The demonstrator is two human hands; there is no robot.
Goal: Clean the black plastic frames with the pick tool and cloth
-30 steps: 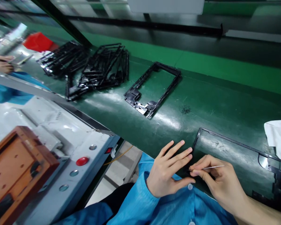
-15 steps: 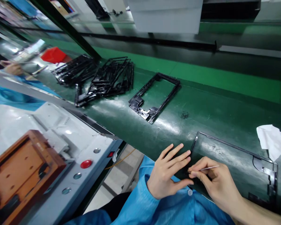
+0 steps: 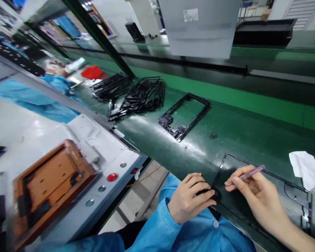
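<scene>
Bottom right of the picture: clamping the near-left corner of a thin black frame [image 3: 294, 191] with the left hand [image 3: 191, 201], fingers curled shut over its edge. Pinching a slim pinkish tool [image 3: 245, 175] between thumb and fingers of the right hand [image 3: 259, 199], tip aimed at that same corner. Lying flat on the green counter [image 3: 252, 140], close against the blue smock.

Best done, by the look of it, with firm downward pressure from the left to stop any skidding, and with a light, low-angled touch of the tool to spare the thin rim from scratches or bending.

Counted:
- 1 frame in hand.
- 1 lone frame [image 3: 170, 122] at centre.
- 2 loose heaps of frames [image 3: 144, 94] at upper centre, too tangled to tally.
- 1 white cloth [image 3: 307, 168] at the right edge.
- 1 red button [image 3: 112, 177], 3 silver buttons [image 3: 102, 188] and 1 brown fixture [image 3: 52, 178] at lower left.
- 1 co-worker's blue sleeve [image 3: 57, 82] at upper left.
</scene>
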